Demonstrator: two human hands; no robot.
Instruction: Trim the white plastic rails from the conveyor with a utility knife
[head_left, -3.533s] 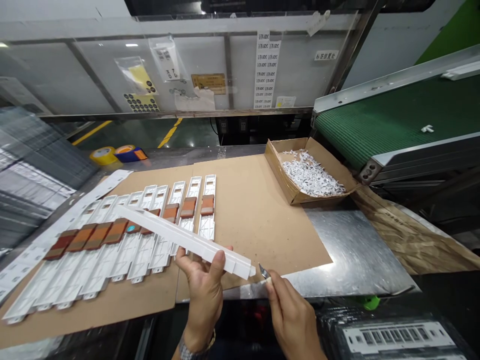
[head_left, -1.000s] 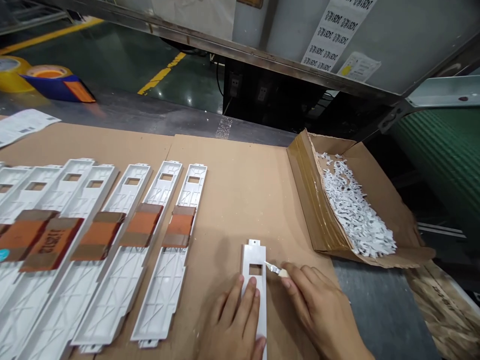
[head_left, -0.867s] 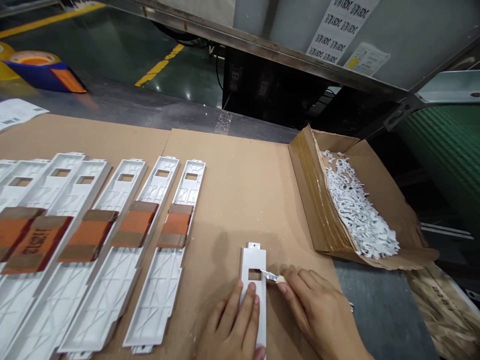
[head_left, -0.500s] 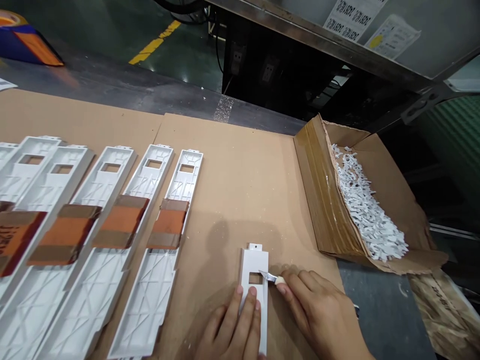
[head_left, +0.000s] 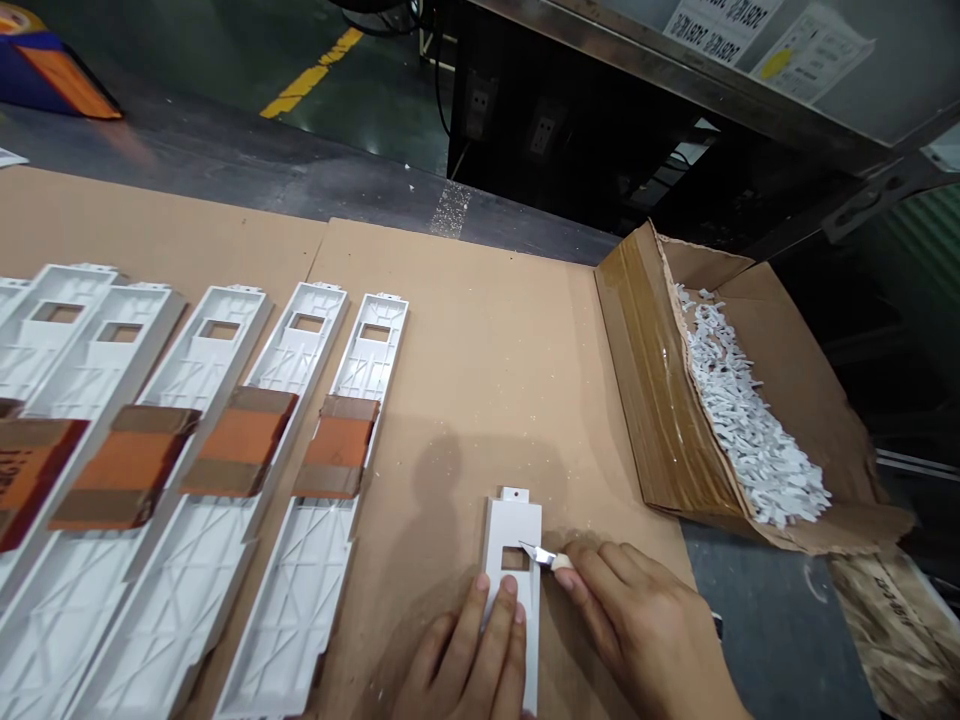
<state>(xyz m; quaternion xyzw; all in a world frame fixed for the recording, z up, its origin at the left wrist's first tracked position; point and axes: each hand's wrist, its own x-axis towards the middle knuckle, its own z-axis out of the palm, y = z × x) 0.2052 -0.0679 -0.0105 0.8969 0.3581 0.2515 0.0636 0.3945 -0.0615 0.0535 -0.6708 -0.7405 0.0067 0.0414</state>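
A long white plastic strip (head_left: 514,530) with a square window lies on the brown cardboard sheet (head_left: 480,380), pointing away from me. My left hand (head_left: 469,665) lies flat on it, fingers stretched out just below the window. My right hand (head_left: 637,635) pinches a small knife (head_left: 544,556); its blade tip touches the window's right edge. To the left lies a row of several matching white strips (head_left: 315,520), each with an orange-brown block (head_left: 337,460) across its middle.
An open cardboard box (head_left: 652,400) holding white plastic scraps (head_left: 742,430) stands at the right. Bare metal tabletop (head_left: 772,640) shows beyond the cardboard's right edge. A tape roll (head_left: 45,75) sits at the far left back. A dark gap runs behind the table.
3.5 s ago my left hand held the strip in the air; since 1 s ago it lies flat on the cardboard. The view has dipped and the blade has stayed at the window.
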